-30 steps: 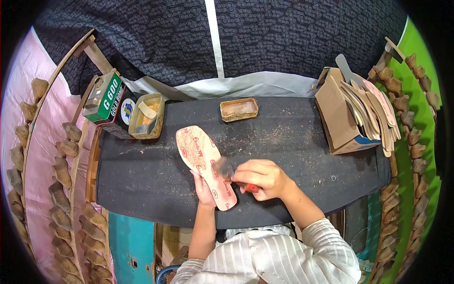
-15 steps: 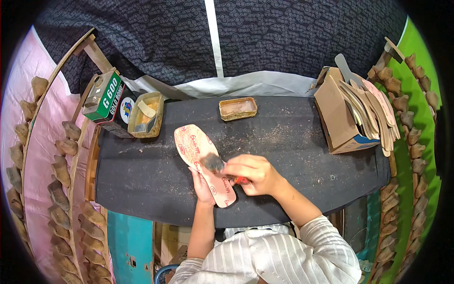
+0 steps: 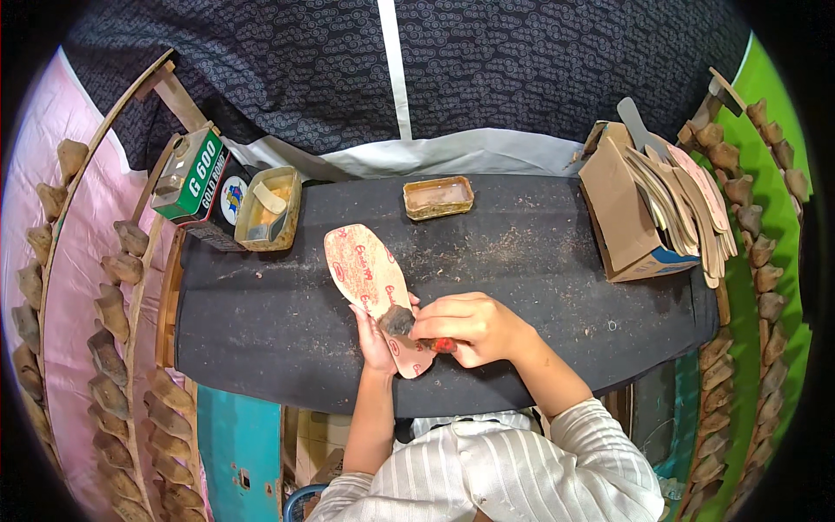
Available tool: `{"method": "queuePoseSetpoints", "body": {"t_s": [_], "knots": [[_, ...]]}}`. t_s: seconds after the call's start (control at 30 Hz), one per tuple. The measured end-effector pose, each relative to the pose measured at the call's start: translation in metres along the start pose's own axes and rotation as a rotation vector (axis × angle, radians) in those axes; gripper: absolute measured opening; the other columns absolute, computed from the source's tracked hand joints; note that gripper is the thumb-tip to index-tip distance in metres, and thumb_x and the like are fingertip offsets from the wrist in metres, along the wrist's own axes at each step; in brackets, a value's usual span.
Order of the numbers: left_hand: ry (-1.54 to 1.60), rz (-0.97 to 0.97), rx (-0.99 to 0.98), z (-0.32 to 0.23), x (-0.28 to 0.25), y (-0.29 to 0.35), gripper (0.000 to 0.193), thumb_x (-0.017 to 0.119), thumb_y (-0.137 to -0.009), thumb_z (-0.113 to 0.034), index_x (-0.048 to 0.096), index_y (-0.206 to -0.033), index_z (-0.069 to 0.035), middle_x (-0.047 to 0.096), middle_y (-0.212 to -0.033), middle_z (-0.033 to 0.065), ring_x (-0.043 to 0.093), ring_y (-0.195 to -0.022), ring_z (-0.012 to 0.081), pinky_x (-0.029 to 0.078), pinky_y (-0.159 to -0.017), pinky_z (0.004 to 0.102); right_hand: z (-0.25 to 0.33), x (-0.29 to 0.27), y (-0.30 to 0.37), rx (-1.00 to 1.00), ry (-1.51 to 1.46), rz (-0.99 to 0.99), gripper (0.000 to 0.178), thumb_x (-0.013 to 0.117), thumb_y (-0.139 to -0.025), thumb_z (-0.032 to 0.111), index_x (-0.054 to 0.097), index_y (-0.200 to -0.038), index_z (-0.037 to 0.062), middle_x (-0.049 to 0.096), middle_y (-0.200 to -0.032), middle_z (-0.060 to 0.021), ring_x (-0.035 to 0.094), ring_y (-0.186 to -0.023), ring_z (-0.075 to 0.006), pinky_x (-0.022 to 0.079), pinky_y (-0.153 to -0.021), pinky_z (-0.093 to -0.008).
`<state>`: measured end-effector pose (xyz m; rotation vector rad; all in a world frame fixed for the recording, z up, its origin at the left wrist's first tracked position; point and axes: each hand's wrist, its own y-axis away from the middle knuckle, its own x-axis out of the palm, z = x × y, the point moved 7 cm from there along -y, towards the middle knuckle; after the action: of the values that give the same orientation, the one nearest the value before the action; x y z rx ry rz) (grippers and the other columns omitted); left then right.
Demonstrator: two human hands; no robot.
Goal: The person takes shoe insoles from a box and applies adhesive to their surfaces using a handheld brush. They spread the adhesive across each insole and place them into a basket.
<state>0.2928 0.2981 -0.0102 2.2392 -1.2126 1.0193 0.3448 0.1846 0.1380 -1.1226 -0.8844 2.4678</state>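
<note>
A pale pink insole [image 3: 358,257] with red print is held up over the middle of the black-covered table, its wide end pointing away from me. My left hand [image 3: 376,345] is closed around its narrow middle from below, thumb at the left edge and fingertips showing at the right edge. In my right hand [image 3: 478,330] is a brush [image 3: 397,321] with dark grey bristles and a red handle end poking out below the fingers. Those bristles rest over the insole's lower half, just below its middle. The palm side of my right hand is hidden.
A small tray of brownish liquid [image 3: 438,199] stands at the back. To the left are a glue can [image 3: 190,187] and a tub [image 3: 291,228] with a spatula. A cardboard box of insoles [image 3: 622,222] sits right. Racks of wooden shoe lasts [image 3: 110,355] flank both sides.
The brush and right hand have moved a little toward me along the insole. Fingertips of my left hand now show at the insole's right edge.
</note>
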Motion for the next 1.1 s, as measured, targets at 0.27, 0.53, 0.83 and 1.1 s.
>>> {"method": "queuePoseSetpoints", "body": {"t_s": [0.27,0.53,0.83,1.1], "knots": [[0.130,-0.190,-0.022,-0.002,0.012,0.003,0.071,0.015,-0.092,-0.064,0.039,-0.131,-0.009,0.055,-0.113,0.0119,0.058,-0.094,0.0238,0.051,-0.076,0.0350,-0.006,-0.007,0.002,0.051,0.135,-0.237,0.033,0.065,-0.060,-0.002,0.064,-0.092,0.0043,0.064,-0.090,-0.0111,0.064,-0.081,-0.0280,0.053,-0.073,-0.0357],[0.115,0.035,-0.029,0.004,0.008,0.003,0.067,0.017,-0.094,-0.059,0.043,-0.126,-0.006,0.057,-0.110,0.0126,0.058,-0.095,0.0246,0.048,-0.081,0.0369,-0.002,-0.011,-0.003,0.030,0.010,-0.149,0.038,0.063,-0.055,-0.004,0.068,-0.092,0.0053,0.065,-0.090,-0.0102,0.066,-0.077,-0.0261,0.054,-0.070,-0.0338],[0.044,-0.039,-0.111,0.031,-0.036,0.008,0.064,0.023,-0.094,-0.054,0.040,-0.133,-0.006,0.047,-0.132,0.0118,0.046,-0.123,0.0232,0.037,-0.103,0.0364,0.007,0.001,-0.015,-0.093,0.093,-0.166,0.038,0.067,-0.056,-0.001,0.066,-0.095,0.0032,0.063,-0.092,-0.0102,0.064,-0.080,-0.0264,0.053,-0.069,-0.0344],[0.047,0.015,-0.109,0.023,-0.019,0.007,0.065,0.027,-0.093,-0.055,0.040,-0.132,-0.004,0.047,-0.130,0.0126,0.048,-0.120,0.0221,0.040,-0.100,0.0341,0.006,0.006,-0.022,-0.101,0.138,-0.226,0.037,0.067,-0.056,0.000,0.065,-0.093,0.0016,0.063,-0.092,-0.0110,0.064,-0.078,-0.0273,0.053,-0.066,-0.0351]]}}
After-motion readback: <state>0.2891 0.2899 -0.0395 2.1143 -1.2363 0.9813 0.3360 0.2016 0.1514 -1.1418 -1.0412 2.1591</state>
